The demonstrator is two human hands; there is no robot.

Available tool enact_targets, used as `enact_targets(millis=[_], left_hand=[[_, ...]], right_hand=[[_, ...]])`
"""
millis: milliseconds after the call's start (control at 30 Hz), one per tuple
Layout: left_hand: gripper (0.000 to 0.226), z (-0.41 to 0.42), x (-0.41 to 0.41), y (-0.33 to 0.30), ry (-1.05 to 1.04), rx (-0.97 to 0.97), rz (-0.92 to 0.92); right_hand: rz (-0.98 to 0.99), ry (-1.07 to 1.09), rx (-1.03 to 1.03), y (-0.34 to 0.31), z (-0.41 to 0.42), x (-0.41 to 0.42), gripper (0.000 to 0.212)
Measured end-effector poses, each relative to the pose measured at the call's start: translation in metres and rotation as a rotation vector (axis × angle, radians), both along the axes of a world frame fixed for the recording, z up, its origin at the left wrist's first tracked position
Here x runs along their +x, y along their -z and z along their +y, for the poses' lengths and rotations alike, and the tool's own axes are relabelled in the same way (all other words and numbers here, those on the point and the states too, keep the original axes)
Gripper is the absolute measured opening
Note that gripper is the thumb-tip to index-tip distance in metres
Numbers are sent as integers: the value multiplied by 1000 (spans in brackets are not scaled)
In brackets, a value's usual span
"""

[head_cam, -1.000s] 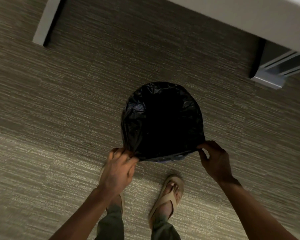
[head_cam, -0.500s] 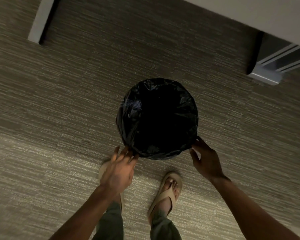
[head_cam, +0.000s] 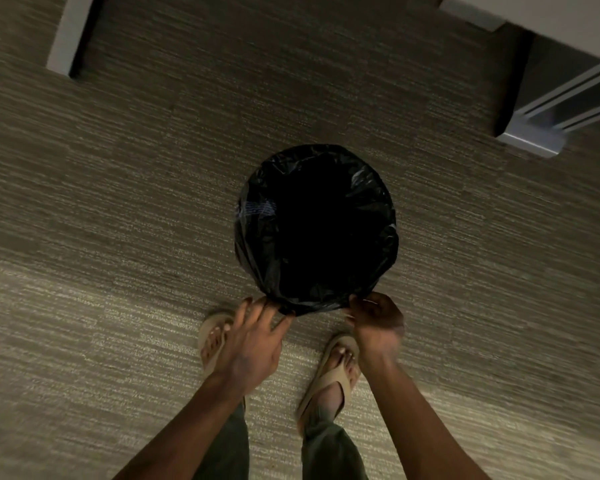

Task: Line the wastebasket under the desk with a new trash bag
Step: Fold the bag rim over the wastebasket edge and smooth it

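A black trash bag (head_cam: 257, 209) lies stretched over the round wastebasket on the carpet, mouth open and dark inside. The bag covers the basket's rim and walls, so none of the basket shows. My left hand (head_cam: 253, 344) is at the near left of the rim, fingers spread, with the fingertips touching the bag's folded edge. My right hand (head_cam: 376, 323) is at the near right of the rim, fingers curled in on the bag's edge. It is slightly blurred.
A pale desk leg (head_cam: 68, 36) stands at the far left and a grey desk foot (head_cam: 530, 138) at the far right, under the desk top (head_cam: 568, 22). My sandalled feet (head_cam: 333, 375) stand just behind the basket on striped carpet.
The near edge of the bag, held out flat a second ago, now sits down around the rim. Both hands have moved inward along the near rim, closer together.
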State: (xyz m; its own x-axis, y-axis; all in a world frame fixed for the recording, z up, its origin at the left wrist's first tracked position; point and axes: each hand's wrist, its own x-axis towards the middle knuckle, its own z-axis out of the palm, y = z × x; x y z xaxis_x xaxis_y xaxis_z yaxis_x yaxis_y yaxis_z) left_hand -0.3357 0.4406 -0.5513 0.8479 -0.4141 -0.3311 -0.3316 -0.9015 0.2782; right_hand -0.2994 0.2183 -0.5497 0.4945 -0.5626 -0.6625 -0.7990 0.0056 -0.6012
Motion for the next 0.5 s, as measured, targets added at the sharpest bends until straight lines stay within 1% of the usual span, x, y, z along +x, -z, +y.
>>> enact_targets(millis=[33, 100, 167, 233, 333, 367, 400, 433, 467, 500], left_hand=[[54, 0, 2, 2, -9, 12, 23], [57, 2, 5, 4, -26, 35, 63], [58, 4, 6, 7, -44, 53, 87], [58, 5, 7, 7, -69, 47, 98], [53, 9, 6, 12, -109, 5, 172], [49, 10, 6, 14, -179, -57, 233], [45, 10, 5, 14, -326, -173, 305], [42, 9, 7, 9, -570, -347, 411], [39, 7, 13, 4, -860, -560, 522], [39, 5, 19, 2, -1140, -742, 555]], right_hand=[[-11, 76, 59, -3, 1, 1, 8], [1, 183, 158, -9, 0, 1, 13], [31, 222, 214, -10, 0, -3, 19], [75, 230, 263, -8, -1, -4, 21], [54, 318, 309, -4, -4, 7, 24], [42, 356, 300, -2, -5, 13, 25], [25, 377, 286, -2, -7, 17, 27], [8, 367, 257, -1, -8, 21, 27], [-11, 329, 219, 0, -8, 23, 25], [-16, 281, 170, 0, -7, 25, 22]])
